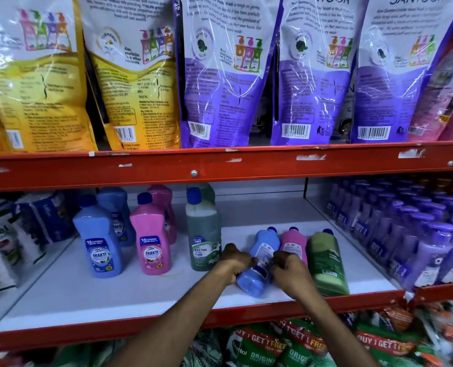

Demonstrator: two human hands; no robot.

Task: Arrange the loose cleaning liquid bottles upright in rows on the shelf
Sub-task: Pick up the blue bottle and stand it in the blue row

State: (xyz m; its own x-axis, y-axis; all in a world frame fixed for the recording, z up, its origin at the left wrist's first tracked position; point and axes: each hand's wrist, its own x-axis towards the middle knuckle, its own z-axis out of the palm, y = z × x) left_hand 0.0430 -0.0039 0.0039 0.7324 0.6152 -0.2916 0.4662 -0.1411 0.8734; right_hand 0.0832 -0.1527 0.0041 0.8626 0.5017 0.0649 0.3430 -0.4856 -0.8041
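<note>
Three bottles lie flat on the white shelf (pixel 114 295), caps pointing to the back: a blue bottle (pixel 257 276), a pink bottle (pixel 294 245) and a green bottle (pixel 327 263). My left hand (pixel 234 258) grips the lying blue bottle on its left side. My right hand (pixel 290 271) grips it on its right side and covers part of the pink one. Further left stand upright bottles in rows: a blue Shakti bottle (pixel 98 237), a pink Shakti bottle (pixel 150 237) and a green floor cleaner bottle (pixel 202 229), each with another bottle behind it.
Purple pump bottles (pixel 410 234) fill the right section behind a divider. Refill pouches (pixel 220 70) stand on the upper shelf above a red rail (pixel 220 165). Bagged goods (pixel 5 245) sit at left. Packets (pixel 286 345) crowd the shelf below.
</note>
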